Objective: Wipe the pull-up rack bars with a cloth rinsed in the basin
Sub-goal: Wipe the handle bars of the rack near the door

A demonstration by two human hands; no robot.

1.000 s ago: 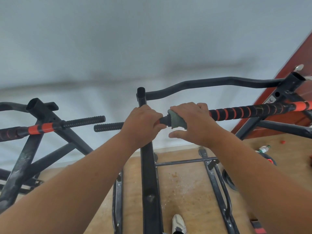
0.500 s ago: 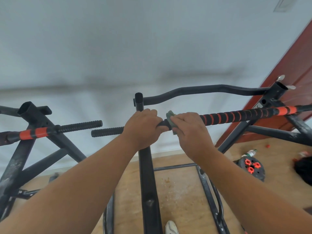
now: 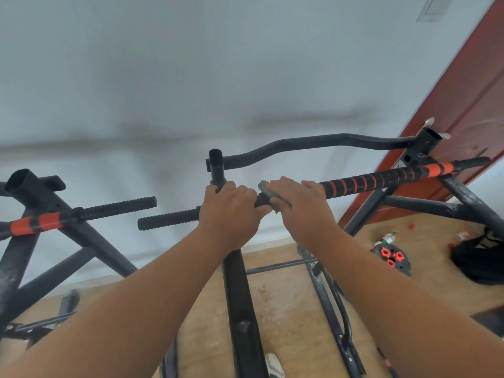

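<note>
The left hand (image 3: 230, 211) grips the horizontal grip bar (image 3: 362, 184) of the pull-up rack, fingers curled over the top, directly in front of the black upright post (image 3: 218, 166). The right hand (image 3: 300, 205) clamps a grey-green cloth (image 3: 266, 190) around the same bar, just beside the left hand; the cloth's edge shows between the 2 hands, touching the bar. To the right of the right hand, the bar carries black foam with orange bands and runs up to the right-hand upright (image 3: 425, 144). To the left of the left hand, the bar's ribbed black end (image 3: 169, 219) projects free. A curved black top bar (image 3: 313, 147) joins the 2 uprights behind the hands. A second rack section (image 3: 41, 203) stands at left with its own ribbed, orange-banded bar. On the wooden floor (image 3: 286, 304) at right lie a black weight plate (image 3: 392, 259) with 3 orange collars, a plastic bottle (image 3: 387, 237) and a black bag (image 3: 480, 257). The basin is outside the view.
</note>
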